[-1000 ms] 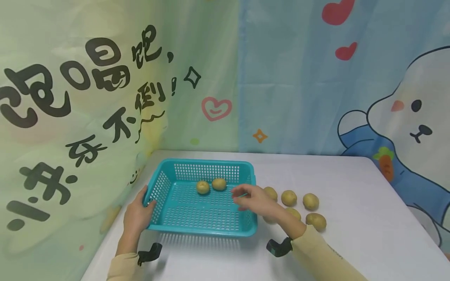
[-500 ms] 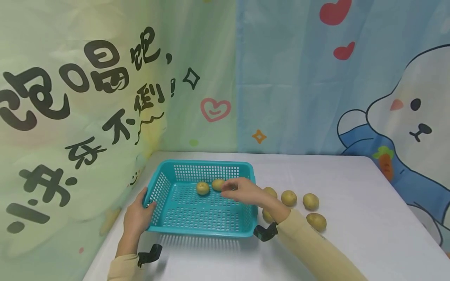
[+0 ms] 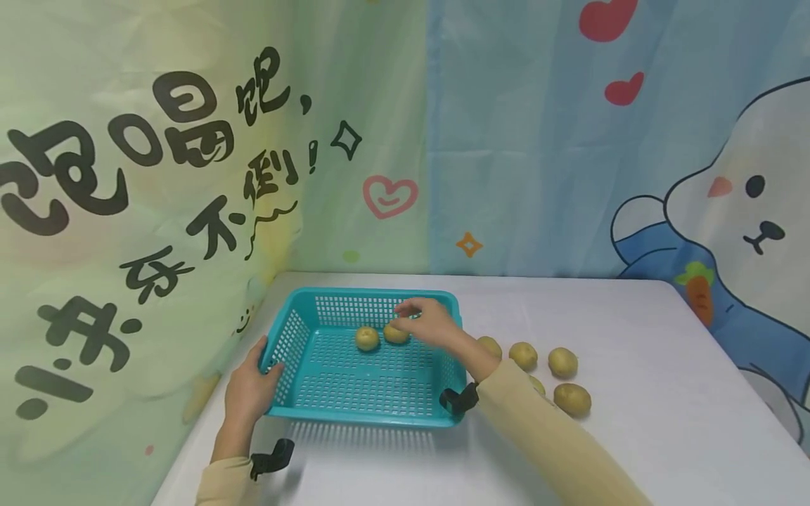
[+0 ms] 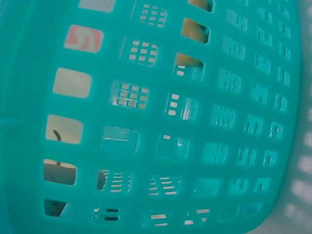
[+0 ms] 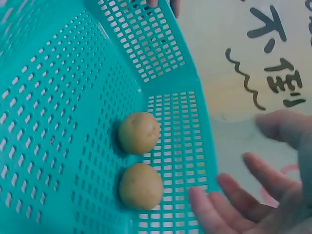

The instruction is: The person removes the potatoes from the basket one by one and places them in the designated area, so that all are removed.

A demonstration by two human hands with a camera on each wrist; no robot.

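Note:
A turquoise plastic basket (image 3: 373, 383) with perforated sides stands on the table, two potatoes inside near its back wall. My left hand (image 3: 250, 385) grips the basket's left rim, thumb over the inner side. Its wrist view is filled by the holed basket wall (image 4: 101, 87). Over the right-hand potato (image 3: 395, 334) hovers my right hand (image 3: 433, 325), partly covering it; the other potato (image 3: 367, 339) sits just left of it. In the right wrist view the fingers (image 5: 239, 200) are spread, holding nothing, beside the basket rim, apart from both potatoes.
Several loose potatoes (image 3: 523, 356) lie on the white table (image 3: 664, 393) right of the basket, some partly behind my right sleeve (image 3: 544, 429). A printed cloth backdrop (image 3: 506, 176) rises behind the table and along its left side.
My right hand has moved left and farther back, from the basket's right rim to above the right-hand potato. The left hand and the basket stay put.

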